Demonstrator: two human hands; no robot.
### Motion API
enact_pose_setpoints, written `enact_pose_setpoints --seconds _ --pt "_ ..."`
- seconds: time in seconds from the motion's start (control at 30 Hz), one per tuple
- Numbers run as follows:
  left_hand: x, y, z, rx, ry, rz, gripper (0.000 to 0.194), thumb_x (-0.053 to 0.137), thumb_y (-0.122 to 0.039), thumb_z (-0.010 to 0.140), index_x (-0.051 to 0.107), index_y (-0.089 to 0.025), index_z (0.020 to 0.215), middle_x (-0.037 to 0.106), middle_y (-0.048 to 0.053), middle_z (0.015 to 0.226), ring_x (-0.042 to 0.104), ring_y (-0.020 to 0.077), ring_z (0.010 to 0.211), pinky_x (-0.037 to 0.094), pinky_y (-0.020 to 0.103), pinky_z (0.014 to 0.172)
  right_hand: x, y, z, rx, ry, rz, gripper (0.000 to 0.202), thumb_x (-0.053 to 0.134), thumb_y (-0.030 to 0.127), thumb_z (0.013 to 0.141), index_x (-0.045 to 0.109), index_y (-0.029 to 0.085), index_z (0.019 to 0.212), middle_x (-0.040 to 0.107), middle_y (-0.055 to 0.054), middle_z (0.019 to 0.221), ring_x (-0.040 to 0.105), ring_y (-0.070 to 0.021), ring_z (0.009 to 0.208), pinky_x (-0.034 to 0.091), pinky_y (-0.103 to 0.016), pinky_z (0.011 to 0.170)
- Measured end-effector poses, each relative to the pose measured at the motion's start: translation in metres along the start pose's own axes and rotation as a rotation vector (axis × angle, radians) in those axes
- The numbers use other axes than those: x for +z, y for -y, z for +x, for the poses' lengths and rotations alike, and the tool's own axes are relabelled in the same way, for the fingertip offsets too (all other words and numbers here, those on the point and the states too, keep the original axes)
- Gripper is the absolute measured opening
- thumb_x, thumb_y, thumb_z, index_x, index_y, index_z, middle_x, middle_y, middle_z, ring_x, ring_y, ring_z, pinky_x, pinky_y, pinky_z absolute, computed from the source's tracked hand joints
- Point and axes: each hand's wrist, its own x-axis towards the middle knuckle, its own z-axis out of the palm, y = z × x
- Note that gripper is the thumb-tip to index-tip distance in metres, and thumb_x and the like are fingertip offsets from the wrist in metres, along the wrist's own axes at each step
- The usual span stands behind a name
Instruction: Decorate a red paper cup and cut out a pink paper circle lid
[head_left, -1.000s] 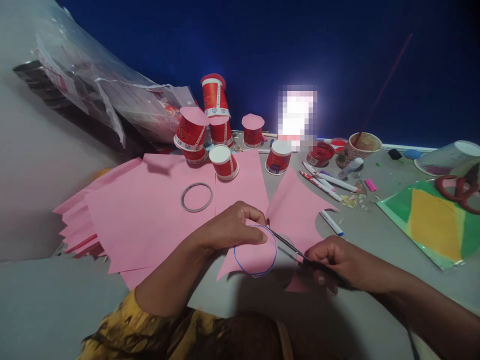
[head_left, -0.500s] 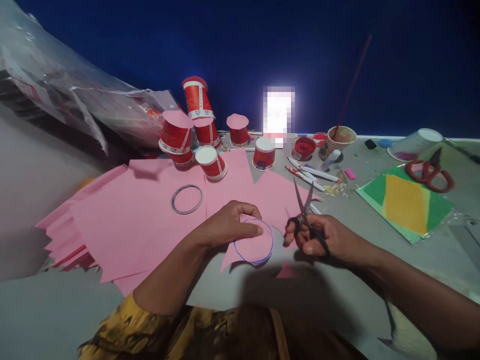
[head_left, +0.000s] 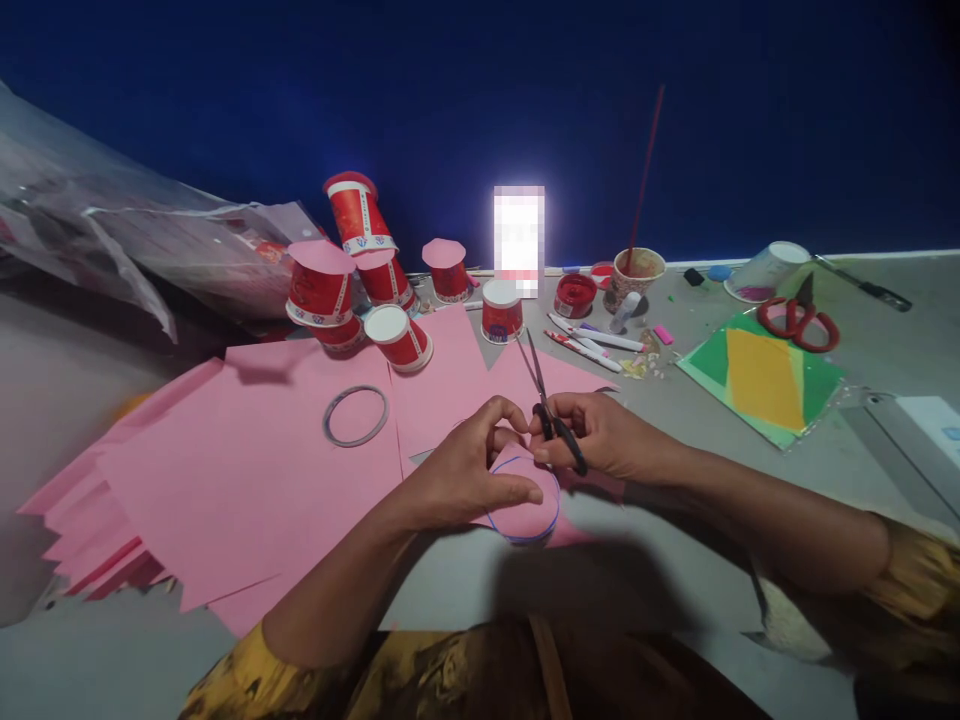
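Drawn inward since half a second ago, the right hand (head_left: 600,430) now sits close beside the left hand (head_left: 472,465), its black-handled scissors (head_left: 568,443) gone from a wide V to a narrow one, blade tips toward twelve o'clock. Nearest the wearer, whose yellow patterned sleeves (head_left: 240,675) frame the scene, a pink paper piece (head_left: 529,515) marked with a blue circle is held above the gray tabletop (head_left: 442,590). The left thumb presses flat on it, the index finger arched above and the others curled behind. The right fingers are bunched around the scissor handles at the paper's upper edge; whether they also pinch the paper cannot be told.

Clockwise bearings from the paper: layered pink sheets (head_left: 247,460) spread at nine, a gray tape ring (head_left: 325,425) resting on them at ten. At two lies a green-and-yellow packet (head_left: 765,380), with red-handled scissors (head_left: 823,335) on its far edge. Several white pens (head_left: 615,341) lie at one. Farther out, an upturned red cup (head_left: 502,318) stands at twelve, stacked red cups (head_left: 360,215) lean at eleven, and a dark blue wall (head_left: 420,100) closes the background.
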Motion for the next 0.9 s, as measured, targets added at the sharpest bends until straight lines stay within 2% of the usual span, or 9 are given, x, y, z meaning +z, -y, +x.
enact_pose_setpoints --seconds 0.13,0.27,0.37,0.47,0.57,0.67,0.73,0.8,0.9 --pt "0.004 0.001 0.003 0.009 -0.072 0.061 0.053 0.086 -0.022 0.069 0.049 -0.026 0.106 0.053 -0.01 0.077 0.042 0.0107 0.065 0.03 0.021 0.058 0.008 -0.009 0.01 0.04 -0.027 0.064 0.042 0.098 0.03 0.054 0.067 0.016 0.079 0.064 0.005 0.065 0.05 -0.0084 0.057 0.036 -0.022 0.053" --pt "0.007 0.0 0.004 -0.025 -0.107 0.096 0.052 0.085 -0.019 0.068 0.051 -0.025 0.106 0.05 -0.011 0.073 0.039 0.0108 0.064 0.027 0.022 0.058 0.009 -0.017 0.014 0.068 -0.045 0.135 0.043 0.099 0.028 0.05 0.068 0.016 0.078 0.064 0.005 0.064 0.049 -0.0084 0.055 0.034 -0.023 0.054" --pt "0.003 0.0 0.003 -0.043 -0.155 -0.025 0.063 0.089 -0.022 0.065 0.054 -0.024 0.117 0.057 -0.009 0.077 0.048 0.0119 0.068 0.035 0.023 0.062 0.007 -0.018 0.017 0.036 -0.085 0.198 0.043 0.098 0.028 0.051 0.069 0.016 0.08 0.063 0.005 0.064 0.049 -0.009 0.055 0.034 -0.024 0.055" --pt "-0.006 0.0 0.004 -0.046 -0.261 -0.31 0.067 0.091 -0.032 0.069 0.059 -0.02 0.127 0.065 -0.003 0.081 0.058 0.0145 0.071 0.044 0.026 0.067 0.004 -0.017 0.021 -0.061 -0.221 0.306 0.042 0.098 0.028 0.052 0.069 0.017 0.081 0.061 0.006 0.064 0.049 -0.0098 0.057 0.036 -0.024 0.055" --pt "-0.012 0.002 0.006 -0.045 -0.343 -0.664 0.06 0.092 -0.045 0.07 0.072 -0.014 0.117 0.064 0.0 0.075 0.059 0.0152 0.069 0.051 0.028 0.068 -0.001 -0.017 0.024 -0.126 -0.352 0.408 0.044 0.098 0.028 0.051 0.068 0.018 0.082 0.061 0.005 0.068 0.051 -0.0107 0.059 0.038 -0.025 0.055" --pt "-0.005 0.008 0.011 -0.01 -0.31 -0.871 0.05 0.093 -0.049 0.067 0.076 -0.014 0.098 0.063 0.001 0.072 0.062 0.0169 0.068 0.057 0.033 0.07 -0.005 -0.019 0.027 -0.141 -0.433 0.463 0.045 0.097 0.03 0.052 0.067 0.02 0.084 0.06 0.006 0.068 0.048 -0.0105 0.057 0.036 -0.025 0.051" --pt "0.005 0.014 0.013 0.008 -0.276 -0.823 0.04 0.094 -0.043 0.064 0.069 -0.016 0.079 0.065 0.001 0.072 0.063 0.0171 0.063 0.055 0.033 0.065 -0.005 -0.021 0.029 -0.151 -0.465 0.469 0.045 0.097 0.032 0.054 0.066 0.02 0.084 0.057 0.007 0.065 0.045 -0.0101 0.055 0.034 -0.024 0.05" --pt "0.016 0.017 0.016 -0.056 -0.312 -0.701 0.039 0.096 -0.038 0.06 0.065 -0.017 0.073 0.064 0.0 0.068 0.059 0.015 0.059 0.051 0.031 0.062 -0.004 -0.023 0.03 -0.151 -0.45 0.445 0.046 0.097 0.034 0.056 0.066 0.02 0.086 0.057 0.007 0.065 0.045 -0.0099 0.055 0.034 -0.024 0.05" --pt "0.023 0.016 0.019 -0.079 -0.399 -0.589 0.039 0.097 -0.037 0.061 0.064 -0.016 0.064 0.058 -0.002 0.058 0.052 0.0134 0.058 0.05 0.031 0.065 -0.003 -0.023 0.029 -0.104 -0.314 0.352 0.045 0.098 0.037 0.059 0.067 0.019 0.086 0.058 0.006 0.065 0.044 -0.0094 0.055 0.032 -0.023 0.05"
